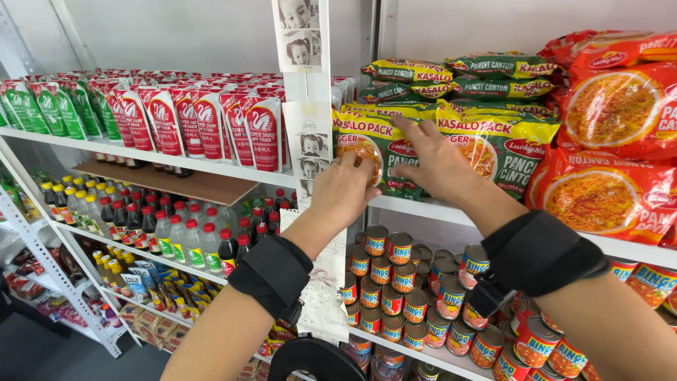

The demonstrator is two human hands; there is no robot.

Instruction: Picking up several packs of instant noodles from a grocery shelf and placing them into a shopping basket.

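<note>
Both hands reach up to the top shelf [423, 207] on the right. My left hand [345, 189] has its fingers curled on the lower left corner of a green and yellow noodle pack [384, 141]. My right hand [437, 164] lies flat, fingers spread, on the front of the same row of packs, between that pack and the neighbouring green pack [511, 144]. More green packs [458, 77] are piled above. Both wrists wear black bands.
Large red noodle packs [620, 113] stand to the right. Red and green sauce pouches [204, 120] fill the upper left shelf. Dark and clear bottles [169, 226] stand below them. Stacked tins [402, 282] sit under the noodle shelf. Paper slips hang on the white upright [310, 127].
</note>
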